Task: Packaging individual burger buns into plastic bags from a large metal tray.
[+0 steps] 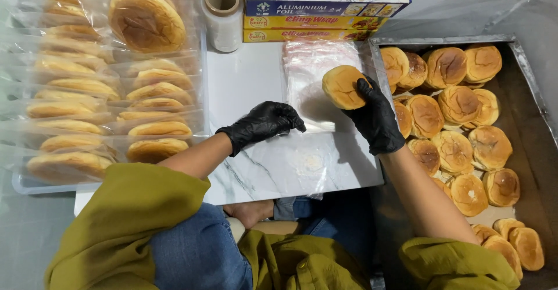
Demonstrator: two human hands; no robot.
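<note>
Bright, even overhead light, soft shadows under the hands, glare on the plastic bags, slight edge distortion.

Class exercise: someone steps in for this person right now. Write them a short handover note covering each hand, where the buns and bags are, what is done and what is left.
Right hand, black-gloved: holds one bun over the clear bags on the marble board.
Left hand, black-gloved: fingers curled down on the bag's near edge; whether it grips is hard to tell.
Done: many bagged buns stacked in the clear tray on the left.
Left: the held bun is not yet in a bag; about twenty loose buns remain in the metal tray on the right.
Nearby: a film roll and foil and wrap boxes at the board's far edge.
</note>
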